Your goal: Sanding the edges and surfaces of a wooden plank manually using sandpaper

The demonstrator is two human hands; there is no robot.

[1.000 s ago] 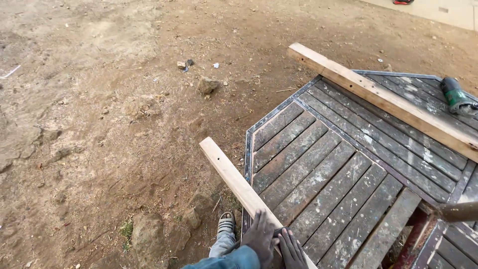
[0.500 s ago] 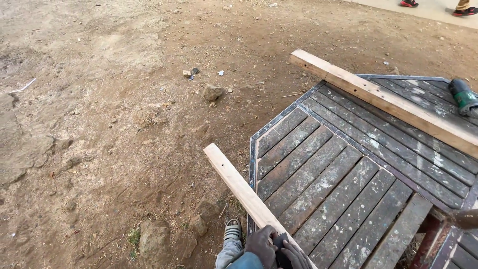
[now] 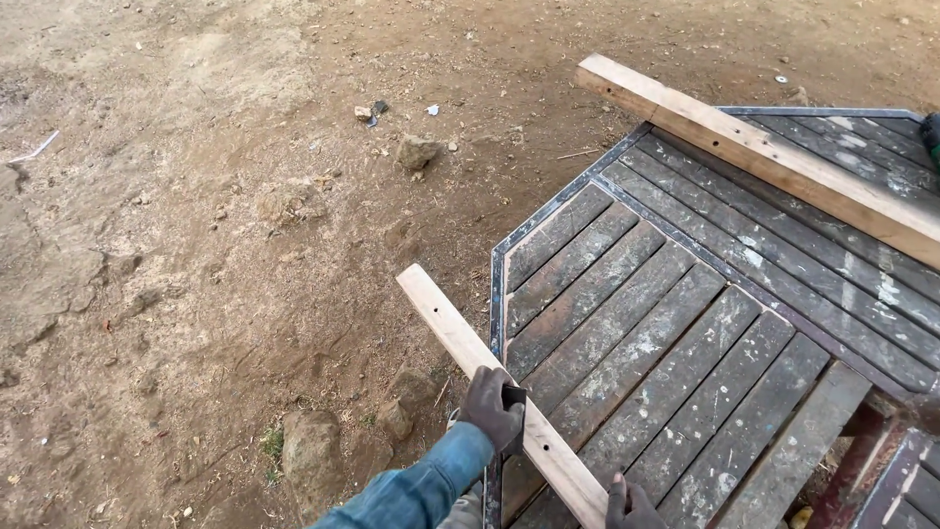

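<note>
I see left hand (image 3: 493, 407), gloved, fingers wrapped round plank (image 3: 490, 377) lying along platform (image 3: 676, 333) edge. Right hand (image 3: 632, 504) touching plank's near end, grip unclear. Second plank (image 3: 764, 152) across far side.

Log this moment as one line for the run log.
left hand: gripping wooden slat | right hand: on slat's near end | slat: along edge of slatted platform | ground: dirt

The gloved left hand (image 3: 493, 408) gripped a pale wooden slat (image 3: 499, 392) — its far end jutting over bare dirt — while the right hand (image 3: 630, 503) held its near end beside the weathered plank platform (image 3: 685, 333).
</note>
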